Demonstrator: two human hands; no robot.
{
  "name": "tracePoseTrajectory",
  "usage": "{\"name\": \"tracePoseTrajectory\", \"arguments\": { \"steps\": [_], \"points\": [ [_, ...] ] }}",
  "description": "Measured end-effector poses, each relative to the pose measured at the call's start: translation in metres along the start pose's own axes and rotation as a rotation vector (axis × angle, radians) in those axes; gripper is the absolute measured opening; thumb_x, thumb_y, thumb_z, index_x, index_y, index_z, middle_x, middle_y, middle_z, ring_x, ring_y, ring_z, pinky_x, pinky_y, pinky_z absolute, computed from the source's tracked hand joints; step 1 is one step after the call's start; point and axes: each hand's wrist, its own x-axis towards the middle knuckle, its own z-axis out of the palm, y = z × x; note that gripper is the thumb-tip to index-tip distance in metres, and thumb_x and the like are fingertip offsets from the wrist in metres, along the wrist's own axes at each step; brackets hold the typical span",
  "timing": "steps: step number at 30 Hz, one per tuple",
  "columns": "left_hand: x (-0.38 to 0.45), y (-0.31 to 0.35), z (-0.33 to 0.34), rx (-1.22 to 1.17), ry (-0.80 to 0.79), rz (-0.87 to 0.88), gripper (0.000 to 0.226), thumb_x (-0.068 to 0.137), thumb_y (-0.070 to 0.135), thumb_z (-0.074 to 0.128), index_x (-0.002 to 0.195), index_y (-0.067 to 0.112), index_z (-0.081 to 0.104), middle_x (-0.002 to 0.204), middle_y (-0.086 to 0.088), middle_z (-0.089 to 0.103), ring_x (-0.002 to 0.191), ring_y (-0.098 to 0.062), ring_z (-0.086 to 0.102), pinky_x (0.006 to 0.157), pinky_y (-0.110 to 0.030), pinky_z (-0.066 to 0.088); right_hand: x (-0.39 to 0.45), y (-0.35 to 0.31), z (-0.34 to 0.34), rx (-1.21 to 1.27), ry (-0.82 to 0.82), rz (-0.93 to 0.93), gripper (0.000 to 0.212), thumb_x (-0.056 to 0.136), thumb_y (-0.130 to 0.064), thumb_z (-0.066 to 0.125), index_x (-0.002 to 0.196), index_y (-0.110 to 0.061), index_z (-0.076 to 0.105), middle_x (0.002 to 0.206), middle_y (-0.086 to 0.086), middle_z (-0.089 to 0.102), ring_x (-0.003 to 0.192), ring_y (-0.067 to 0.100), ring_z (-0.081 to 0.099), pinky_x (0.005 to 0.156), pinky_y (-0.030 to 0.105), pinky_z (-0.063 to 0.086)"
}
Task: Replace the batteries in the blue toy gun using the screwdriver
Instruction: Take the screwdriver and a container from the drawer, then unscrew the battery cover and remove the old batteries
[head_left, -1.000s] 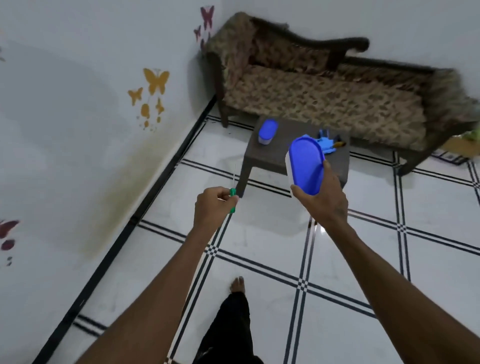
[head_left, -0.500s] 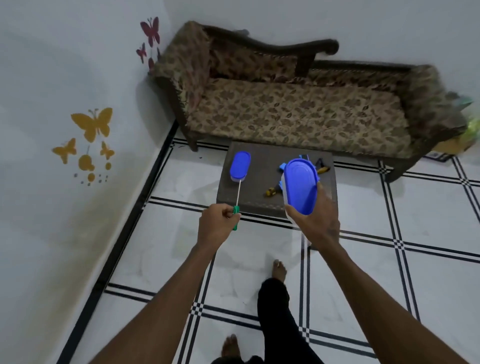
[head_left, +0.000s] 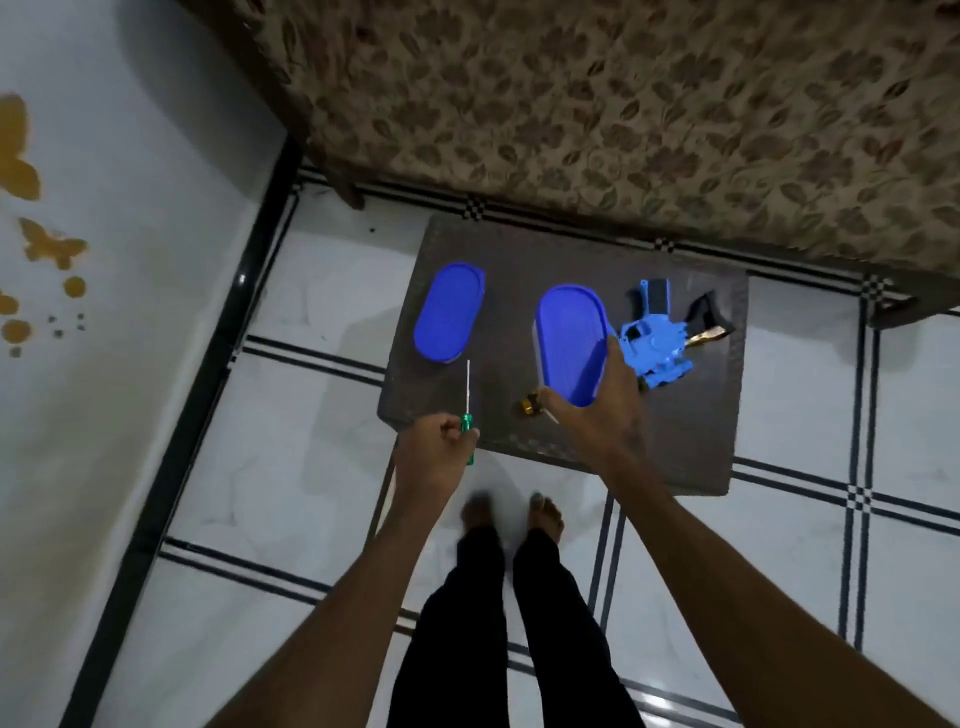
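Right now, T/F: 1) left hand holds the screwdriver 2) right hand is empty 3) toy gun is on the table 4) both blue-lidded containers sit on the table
1) The left hand grips the green-handled screwdriver. True.
2) The right hand is empty. False: it holds a blue-lidded container.
3) The blue toy gun lies on the dark table. True.
4) Both blue-lidded containers sit on the table. False: only the other container rests there; one is in the right hand.

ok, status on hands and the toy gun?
Left hand grips screwdriver. Right hand holds blue-lidded container over table. Toy gun on table, untouched, partly behind container.
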Motion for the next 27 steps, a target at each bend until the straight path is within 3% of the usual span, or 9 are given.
{"name": "tracePoseTrajectory", "arguments": {
  "steps": [6, 13, 18, 21, 27],
  "points": [
    [0.084, -0.019, 0.076, 0.043, -0.024, -0.017, 0.017, 0.081, 0.031, 0.071, 0.083, 0.015, 0.072, 0.078, -0.003, 0.071, 0.077, -0.02, 0.065, 0.063, -0.023, 0.037, 0.088, 0.029, 0.061, -0.078, -0.045, 0.025, 0.106, 0.077, -0.058, 0.072, 0.156, -0.019, 0.012, 0.157, 0.004, 0.027, 0.142, 0.028, 0.03, 0.107, 0.051, 0.039],
    [0.143, -0.032, 0.118, 0.086, 0.011, -0.03, 0.016, 0.082, 0.034, 0.069, 0.084, 0.018, 0.067, 0.079, -0.001, 0.07, 0.08, -0.026, 0.066, 0.071, -0.035, 0.051, 0.135, 0.039, 0.097, -0.153, -0.069, 0.024, 0.104, 0.078, -0.059, 0.071, 0.155, -0.025, 0.01, 0.158, 0.001, 0.025, 0.14, 0.028, 0.033, 0.102, 0.051, 0.041],
    [0.163, -0.041, 0.128, 0.107, 0.018, -0.032, 0.024, 0.08, 0.037, 0.073, 0.086, 0.022, 0.055, 0.07, 0.012, 0.056, 0.068, -0.014, 0.059, 0.067, -0.03, 0.049, 0.146, 0.041, 0.107, -0.219, -0.084, 0.007, 0.107, 0.075, -0.06, 0.073, 0.155, -0.025, 0.011, 0.156, 0.005, 0.026, 0.14, 0.03, 0.034, 0.096, 0.05, 0.046],
    [0.162, -0.04, 0.126, 0.092, 0.01, -0.051, 0.033, 0.078, 0.042, 0.074, 0.094, 0.02, 0.056, 0.072, 0.013, 0.058, 0.071, -0.014, 0.06, 0.069, -0.03, 0.05, 0.148, 0.043, 0.104, -0.287, -0.106, -0.004, 0.106, 0.075, -0.063, 0.07, 0.155, -0.026, 0.011, 0.154, 0.006, 0.028, 0.139, 0.03, 0.032, 0.096, 0.049, 0.046],
    [0.128, -0.018, 0.095, 0.133, 0.005, -0.048, 0.031, 0.079, 0.044, 0.073, 0.091, 0.02, 0.057, 0.07, 0.012, 0.058, 0.068, -0.015, 0.061, 0.063, -0.032, 0.054, 0.137, 0.034, 0.055, -0.285, -0.123, -0.108, 0.076, 0.086, -0.045, 0.065, 0.149, -0.019, 0.032, 0.146, 0.007, 0.037, 0.132, 0.029, 0.04, 0.089, 0.045, 0.049]
  ]
}}
